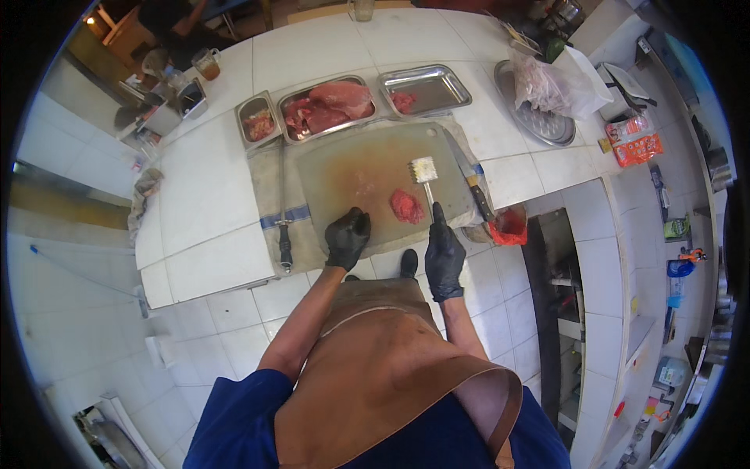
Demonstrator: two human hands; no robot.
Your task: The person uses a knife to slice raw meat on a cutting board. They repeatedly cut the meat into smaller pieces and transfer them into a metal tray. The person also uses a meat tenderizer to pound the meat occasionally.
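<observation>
My right hand [445, 261], in a black glove, grips the handle of a metal meat tenderizer mallet [424, 170]. The mallet's toothed head is over the right part of a stained cutting board [340, 146]. A small flattened piece of red meat [406, 206] lies on the board, left of the mallet's handle. My left hand [348, 235], also black-gloved, is curled at the board's near edge, left of the meat. I cannot see anything held in it. A knife [477, 190] with a dark handle rests along the board's right edge.
Beyond the board stand a steel pan [285, 133] of large meat pieces, a smaller pan of scraps [258, 125] and a tray [445, 88] with some meat. A honing steel [284, 234] lies left on a cloth [266, 176]. An oval platter [556, 132] carries a plastic bag [542, 85].
</observation>
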